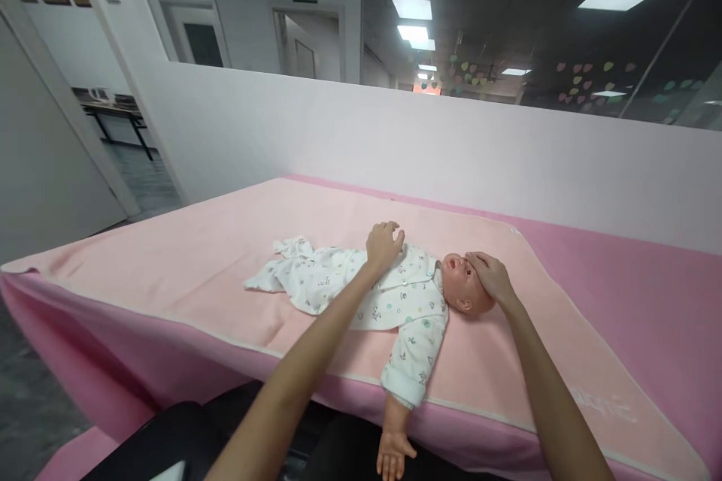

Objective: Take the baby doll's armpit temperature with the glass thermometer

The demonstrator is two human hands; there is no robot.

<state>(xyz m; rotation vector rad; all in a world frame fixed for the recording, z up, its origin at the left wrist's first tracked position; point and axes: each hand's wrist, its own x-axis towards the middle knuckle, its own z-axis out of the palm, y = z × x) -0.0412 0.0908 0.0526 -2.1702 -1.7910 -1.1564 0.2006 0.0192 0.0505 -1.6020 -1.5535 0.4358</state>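
A baby doll (463,284) lies on its back on the pink mat, its head to the right. It wears a white patterned top (422,301) and white patterned trousers (321,278). My left hand (385,244) is over the doll's middle, fingers curved and thumb apart, with nothing visible between them. Whether it touches the cloth I cannot tell. My right hand (489,273) rests on the doll's forehead with its fingers laid flat. The doll's near arm (393,432) hangs past the table edge, palm showing; its far arm is hidden.
A light pink mat (186,255) covers the table, over a darker pink cloth (637,270). A low white wall (429,143) with glass above it runs behind. At left is a doorway, with a dark-framed table (116,111) beyond. My lap is below the near edge.
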